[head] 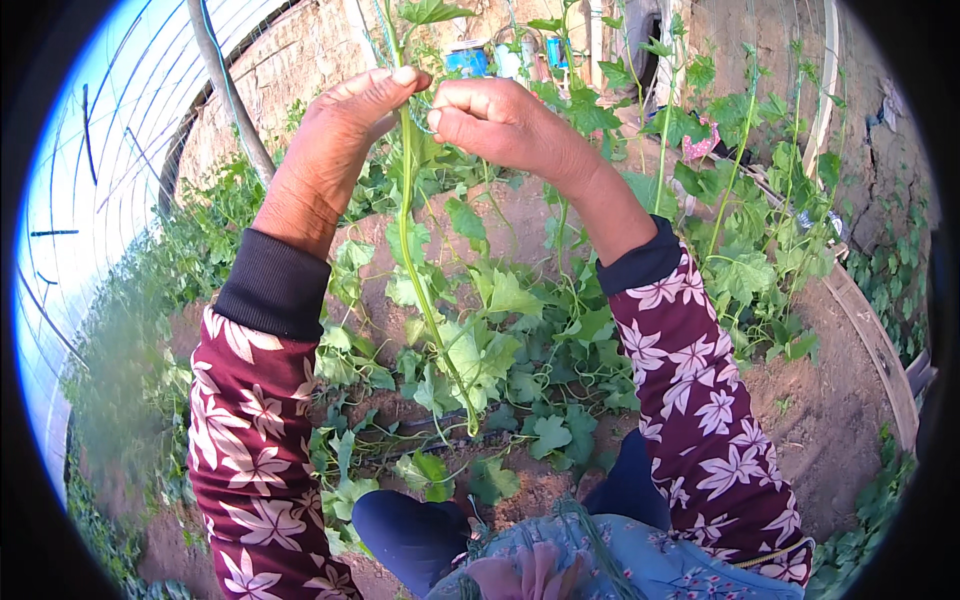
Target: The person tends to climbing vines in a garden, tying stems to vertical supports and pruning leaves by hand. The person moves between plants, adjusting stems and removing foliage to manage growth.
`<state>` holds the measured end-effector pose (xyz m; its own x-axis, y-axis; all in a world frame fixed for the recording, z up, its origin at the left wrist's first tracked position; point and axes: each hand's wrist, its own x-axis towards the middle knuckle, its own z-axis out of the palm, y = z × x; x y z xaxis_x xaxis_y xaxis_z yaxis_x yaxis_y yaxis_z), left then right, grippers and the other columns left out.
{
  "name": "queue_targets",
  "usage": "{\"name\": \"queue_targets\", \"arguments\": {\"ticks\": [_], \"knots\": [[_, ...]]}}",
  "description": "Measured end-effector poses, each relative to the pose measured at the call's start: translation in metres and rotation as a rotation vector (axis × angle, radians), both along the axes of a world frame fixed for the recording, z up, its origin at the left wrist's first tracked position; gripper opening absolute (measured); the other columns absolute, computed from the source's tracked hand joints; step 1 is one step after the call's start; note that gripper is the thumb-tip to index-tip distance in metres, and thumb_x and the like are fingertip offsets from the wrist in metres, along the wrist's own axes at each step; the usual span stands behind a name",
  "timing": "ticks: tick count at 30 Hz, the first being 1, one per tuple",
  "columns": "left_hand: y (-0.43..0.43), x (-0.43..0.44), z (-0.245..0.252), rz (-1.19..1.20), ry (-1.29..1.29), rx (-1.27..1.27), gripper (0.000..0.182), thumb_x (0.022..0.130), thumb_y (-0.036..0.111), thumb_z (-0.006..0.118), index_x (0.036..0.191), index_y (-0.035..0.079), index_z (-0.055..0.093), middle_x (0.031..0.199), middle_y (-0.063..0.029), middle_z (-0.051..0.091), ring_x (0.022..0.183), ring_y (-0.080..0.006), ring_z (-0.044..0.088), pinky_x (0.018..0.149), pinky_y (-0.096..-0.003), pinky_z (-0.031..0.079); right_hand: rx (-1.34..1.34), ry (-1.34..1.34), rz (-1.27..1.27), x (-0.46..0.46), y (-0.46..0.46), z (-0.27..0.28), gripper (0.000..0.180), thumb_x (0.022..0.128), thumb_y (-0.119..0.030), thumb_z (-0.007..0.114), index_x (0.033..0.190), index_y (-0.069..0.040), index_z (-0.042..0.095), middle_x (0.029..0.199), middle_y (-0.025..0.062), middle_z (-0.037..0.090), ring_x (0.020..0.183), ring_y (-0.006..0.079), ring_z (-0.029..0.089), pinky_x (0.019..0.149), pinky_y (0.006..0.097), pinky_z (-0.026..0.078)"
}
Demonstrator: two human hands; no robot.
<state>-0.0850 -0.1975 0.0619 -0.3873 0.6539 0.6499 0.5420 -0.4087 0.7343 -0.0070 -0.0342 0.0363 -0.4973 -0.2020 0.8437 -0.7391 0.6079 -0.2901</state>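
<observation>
A long green vine stem [408, 240] hangs in front of me, its leafless lower end dangling over the leaves below. My left hand [330, 142] pinches this stem near the top between thumb and fingers. Just to its right, my right hand [499, 124] is closed with thumb against forefinger on a thin blue-green twine [420, 124]. The twine runs beside the stem at my left fingertips; whether it is knotted there I cannot tell. Above the hands the vine carries on upward with a broad leaf [433, 11]. A bunch of similar green strings [592, 532] lies at my waist.
Leafy vines [517, 360] spread over the soil below, with a dark hose or pipe [427, 424] among them. More vines climb upright at right [739, 150]. A slanted pole [232, 97], blue buckets [466, 60] and a curved wooden board [874, 337] stand or lie around.
</observation>
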Motion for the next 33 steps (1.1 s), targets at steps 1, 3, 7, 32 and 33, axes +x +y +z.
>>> {"name": "queue_targets", "arguments": {"ticks": [1,3,7,32,33], "knots": [[0.0,0.0,-0.002,0.049,0.061,0.034,0.03,0.083,0.028,0.061,0.098,0.003,0.064,0.094,-0.0031,0.063,0.092,-0.0128,0.054,0.09,-0.0281,0.036,-0.01,-0.002,0.008,-0.003,0.001,-0.001,0.025,0.08,-0.019,0.054,0.064,-0.001,0.045,0.054,-0.0003,0.041,0.052,0.0051,0.038,0.047,0.026,0.034],[-0.001,0.01,-0.004,0.136,0.137,0.087,0.027,0.083,0.026,0.06,0.095,0.003,0.066,0.09,-0.0027,0.065,0.089,-0.0116,0.056,0.089,-0.0261,0.037,-0.031,-0.026,0.024,-0.006,0.0,-0.002,0.027,0.08,-0.02,0.054,0.063,-0.001,0.044,0.054,-0.0006,0.041,0.052,0.0051,0.038,0.047,0.0262,0.033],[-0.009,0.005,-0.011,0.284,0.229,0.084,0.033,0.084,0.031,0.06,0.101,0.004,0.064,0.094,-0.0036,0.063,0.094,-0.0111,0.053,0.089,-0.0264,0.036,-0.034,-0.011,-0.003,-0.004,-0.011,-0.004,0.028,0.08,-0.021,0.054,0.063,-0.001,0.044,0.054,-0.0005,0.04,0.052,0.006,0.037,0.048,0.0263,0.033],[-0.017,0.035,-0.104,0.184,-0.082,-0.047,0.015,0.083,0.019,0.062,0.088,0.006,0.064,0.076,0.0027,0.062,0.066,-0.0037,0.047,0.06,-0.0198,0.037,-0.401,-0.01,0.16,-0.009,-0.028,-0.072,0.019,0.085,-0.017,0.057,0.093,-0.001,0.051,0.078,0.0004,0.054,0.07,0.0043,0.05,0.062,0.0213,0.042],[-0.015,0.037,-0.103,0.194,-0.093,-0.032,0.014,0.083,0.019,0.062,0.088,0.006,0.064,0.076,0.0029,0.062,0.066,-0.0036,0.047,0.06,-0.0199,0.036,-0.434,0.006,0.154,-0.009,-0.03,-0.073,0.018,0.086,-0.017,0.056,0.092,-0.001,0.051,0.077,0.0004,0.054,0.069,0.0041,0.05,0.061,0.0208,0.042]]}}
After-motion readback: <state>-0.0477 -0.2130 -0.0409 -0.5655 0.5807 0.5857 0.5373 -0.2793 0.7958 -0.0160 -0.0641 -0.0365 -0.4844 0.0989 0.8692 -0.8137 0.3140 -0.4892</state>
